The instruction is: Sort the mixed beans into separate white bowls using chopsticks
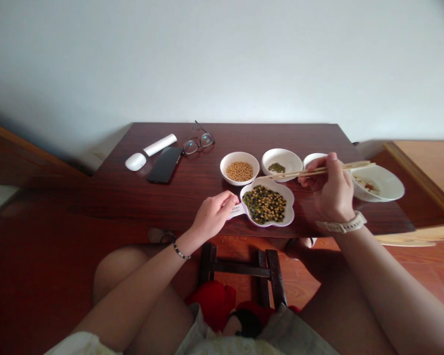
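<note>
A flower-shaped white dish (289,212) of mixed green and yellow beans sits at the near edge of the dark wooden table (192,192). My left hand (214,214) rests beside it, fingers curled on the dish's white handle tab. My right hand (327,190) grips a pair of wooden chopsticks (318,171), whose tips reach left over a white bowl (294,159) with a few green beans. Another white bowl (239,168) holds yellow soybeans. A third small bowl (313,158) is mostly hidden behind my right hand.
A larger white bowl (383,183) stands at the table's right end. At the back left lie a white mouse (135,161), a white cylinder (160,144), a black phone (165,165) and glasses (199,143). A dark stool (244,268) stands between my knees.
</note>
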The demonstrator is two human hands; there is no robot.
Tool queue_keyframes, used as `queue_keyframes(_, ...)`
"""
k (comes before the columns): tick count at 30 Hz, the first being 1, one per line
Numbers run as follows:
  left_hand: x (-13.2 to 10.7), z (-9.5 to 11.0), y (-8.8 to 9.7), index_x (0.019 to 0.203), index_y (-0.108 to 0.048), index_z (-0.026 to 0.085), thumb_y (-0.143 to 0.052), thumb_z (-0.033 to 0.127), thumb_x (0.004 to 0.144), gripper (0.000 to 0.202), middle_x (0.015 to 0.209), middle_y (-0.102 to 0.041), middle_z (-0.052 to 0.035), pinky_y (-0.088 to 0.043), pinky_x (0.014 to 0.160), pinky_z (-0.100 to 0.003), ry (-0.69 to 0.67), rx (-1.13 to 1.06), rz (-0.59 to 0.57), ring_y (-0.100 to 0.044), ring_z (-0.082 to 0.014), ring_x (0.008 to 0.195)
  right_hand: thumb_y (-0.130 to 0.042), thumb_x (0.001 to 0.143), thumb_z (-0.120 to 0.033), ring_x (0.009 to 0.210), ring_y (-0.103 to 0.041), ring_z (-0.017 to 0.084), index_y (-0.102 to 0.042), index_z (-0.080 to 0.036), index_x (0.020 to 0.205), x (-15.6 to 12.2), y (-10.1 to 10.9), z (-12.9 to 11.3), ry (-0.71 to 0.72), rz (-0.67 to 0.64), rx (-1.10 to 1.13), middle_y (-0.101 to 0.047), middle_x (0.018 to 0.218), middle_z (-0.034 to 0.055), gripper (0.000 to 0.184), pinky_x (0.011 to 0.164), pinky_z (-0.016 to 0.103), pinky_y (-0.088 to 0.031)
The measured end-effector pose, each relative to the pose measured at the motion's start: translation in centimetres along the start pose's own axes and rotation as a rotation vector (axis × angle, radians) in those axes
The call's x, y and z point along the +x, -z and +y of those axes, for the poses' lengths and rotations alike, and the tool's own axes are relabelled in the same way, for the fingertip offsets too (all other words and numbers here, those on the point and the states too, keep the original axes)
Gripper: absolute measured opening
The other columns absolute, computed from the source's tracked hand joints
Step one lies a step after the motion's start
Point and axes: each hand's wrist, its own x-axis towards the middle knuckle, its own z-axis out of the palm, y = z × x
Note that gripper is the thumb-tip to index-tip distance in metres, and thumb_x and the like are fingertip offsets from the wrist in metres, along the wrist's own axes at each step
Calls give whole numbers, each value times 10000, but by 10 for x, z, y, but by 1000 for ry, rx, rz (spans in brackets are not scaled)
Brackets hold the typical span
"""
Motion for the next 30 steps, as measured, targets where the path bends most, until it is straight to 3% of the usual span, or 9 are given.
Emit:
queue_keyframes(8, 0, -2, 0, 1034, -784, 207, -516, 449, 1171, 386, 1032, -859, -49, -517, 804, -292, -5, 8, 3, -773, -205, 902, -693, 1033, -755, 571, -672, 165, -778, -239, 820, -9, 8, -12, 58, -53, -236, -735, 676, 36, 564, 518, 275, -546)
queue_keyframes(16, 0, -1, 1, 1030, -782, 203, -519, 453, 1173, 390, 999, -847, -43, -511, 791, -282, -5, 6, -5, -757, -198, 866, -705, 1023, -761, 587, -674, 171, -778, -239, 821, -12, 14, -17, 75, -118, -303, -730, 680, 45, 565, 526, 286, -546)
queue_keyframes(24, 0, -3, 0, 1044, -782, 200, -516, 454, 1180, 392, 1013, -842, -40, -501, 796, -278, 1, -7, -15, -746, -193, 879, -764, 973, -775, 586, -680, 183, -783, -248, 833, -14, 20, -12, -109, -166, -151, -726, 704, 53, 545, 498, 296, -599)
queue_keyframes(30, 0, -2, 1, 1017, -770, 198, -514, 478, 1175, 411, 975, -830, -40, -479, 755, -278, 7, 2, -8, -730, -194, 840, -791, 975, -735, 590, -692, 156, -793, -230, 856, -15, 16, -6, -164, -219, -103, -734, 744, 48, 519, 523, 251, -609)
